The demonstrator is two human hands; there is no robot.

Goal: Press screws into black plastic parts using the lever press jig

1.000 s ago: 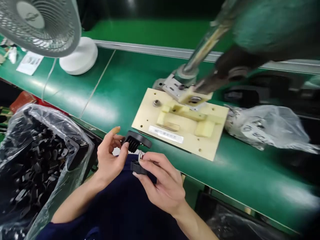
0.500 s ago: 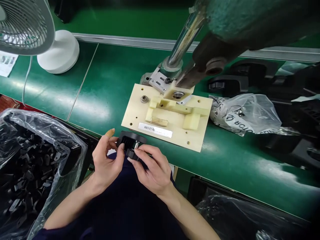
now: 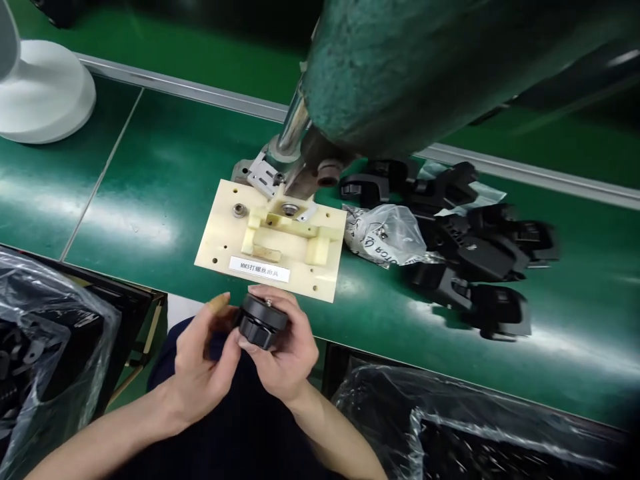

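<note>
Between my two hands, in front of the bench edge, is a round black plastic part [image 3: 263,322] with a ribbed knob-like lower portion. A small metal screw tip [image 3: 269,303] shows at its top. My right hand [image 3: 290,347] wraps its fingers round the far and right side of the part. From the left, my left hand [image 3: 207,360] grips it with thumb and fingers; a tan cover sits on one fingertip. Just beyond lies a cream fixture plate [image 3: 210,243] with raised blocks and a white label [image 3: 259,269].
A green press [image 3: 360,73] overhangs the fixture. To the right lie a plastic bag of small metal pieces [image 3: 393,233] and several black assemblies [image 3: 485,253]. Plastic-lined bins of black parts stand at left [image 3: 95,333] and lower right [image 3: 380,393]. A white fan base [image 3: 55,93] stands at back left.
The black part has been turned over so its round rim faces up, and my right hand has wrapped further round it. The view has shifted to the right.
</note>
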